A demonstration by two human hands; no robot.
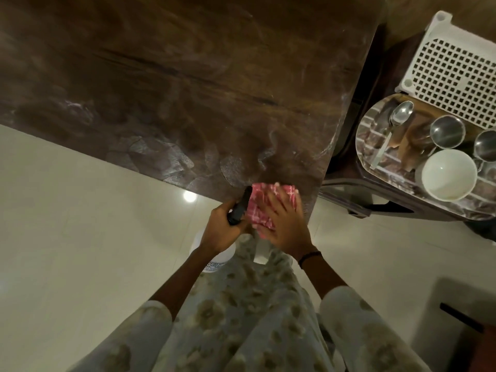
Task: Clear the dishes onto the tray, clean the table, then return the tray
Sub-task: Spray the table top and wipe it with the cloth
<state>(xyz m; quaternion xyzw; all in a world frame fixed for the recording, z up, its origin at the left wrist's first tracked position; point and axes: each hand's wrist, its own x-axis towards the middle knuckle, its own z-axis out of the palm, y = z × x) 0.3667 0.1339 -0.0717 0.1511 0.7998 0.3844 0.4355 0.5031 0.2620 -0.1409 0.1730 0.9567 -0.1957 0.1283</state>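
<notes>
A dark brown table (188,89) fills the upper part of the head view. At its near corner my right hand (284,221) presses flat on a red checked cloth (261,201). My left hand (222,229) grips the black nozzle of a white spray bottle (214,257), held just below the table's edge beside the cloth. To the right, a shiny steel tray (375,154) holds a white bowl (448,174), a spoon (397,122) and two steel cups (447,131).
The tray rests on a dark stool or chair (357,194) right of the table. A white perforated plastic rack (456,68) stands behind the tray. Pale tiled floor (80,224) lies below and left of the table. A dark object (461,318) sits at the lower right.
</notes>
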